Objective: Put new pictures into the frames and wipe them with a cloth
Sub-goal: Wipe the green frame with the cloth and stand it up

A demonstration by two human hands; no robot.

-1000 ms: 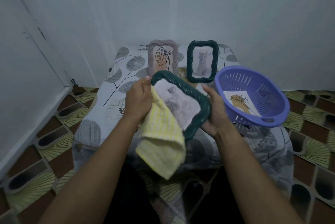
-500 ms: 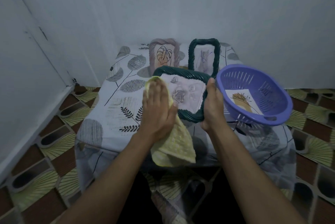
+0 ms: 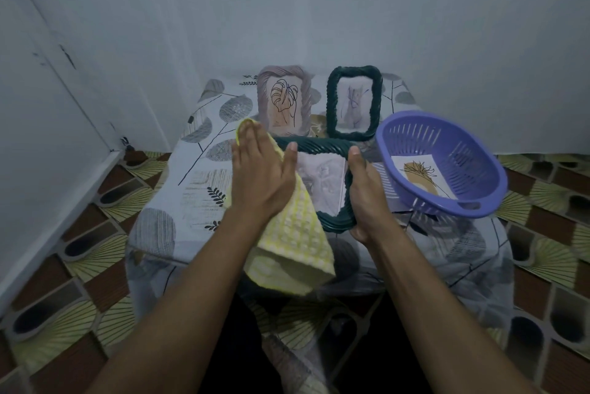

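A dark green woven picture frame (image 3: 314, 144) with a pale picture in it is held over the table's front. My right hand (image 3: 362, 192) grips its right edge, thumb on the front. My left hand (image 3: 260, 176) lies flat with straight fingers and presses a yellow checked cloth (image 3: 297, 243) against the frame's left side; the cloth hangs down below. Upright at the back stand a mauve frame (image 3: 284, 100) with a leaf drawing and a second green frame (image 3: 353, 103) with a faint picture.
A purple plastic basket (image 3: 442, 167) with a loose picture (image 3: 421, 175) inside sits at the table's right. The small table has a leaf-print cloth (image 3: 198, 199) and stands in a corner of white walls. Patterned tiles cover the floor.
The frame turned from a tilt to face me squarely. My left hand went from gripping the cloth to pressing it flat, sliding up and left over the frame.
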